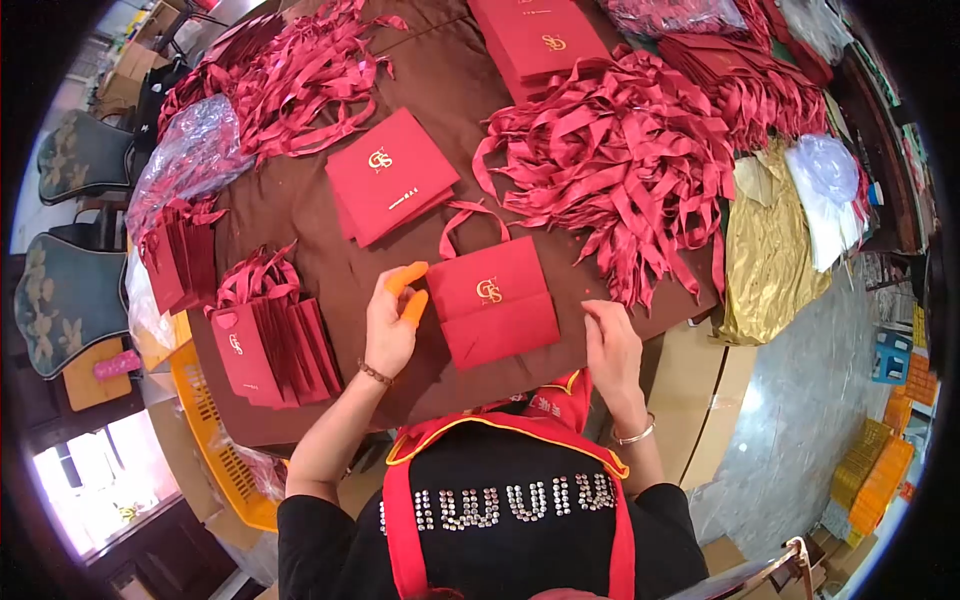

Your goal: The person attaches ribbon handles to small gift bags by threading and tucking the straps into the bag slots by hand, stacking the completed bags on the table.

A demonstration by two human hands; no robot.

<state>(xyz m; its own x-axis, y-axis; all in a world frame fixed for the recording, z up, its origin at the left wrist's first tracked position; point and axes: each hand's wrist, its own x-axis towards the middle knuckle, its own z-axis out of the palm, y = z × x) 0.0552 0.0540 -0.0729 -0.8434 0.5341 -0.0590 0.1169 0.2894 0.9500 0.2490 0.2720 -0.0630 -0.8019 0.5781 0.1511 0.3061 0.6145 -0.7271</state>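
Note:
A red paper gift bag [497,325] with a gold monogram lies flat on the brown cloth in front of me, its lower part folded up or creased across. One red ribbon handle [470,222] loops out from its top edge. My left hand [393,320] is at the bag's left edge, orange finger cots on two spread fingertips, with nothing visible between them. Just off the bag's right side is my right hand [613,350], fingers loosely bent and apart, holding nothing I can see. Beyond the bag sits a stack of flat red bags [392,175].
A large heap of red ribbons [625,160] lies at the right, another ribbon pile [310,75] at the far left. Finished-looking bags with handles [275,345] stand at the left edge. More flat bags [540,45] lie at the back. A yellow crate [215,430] stands below the table.

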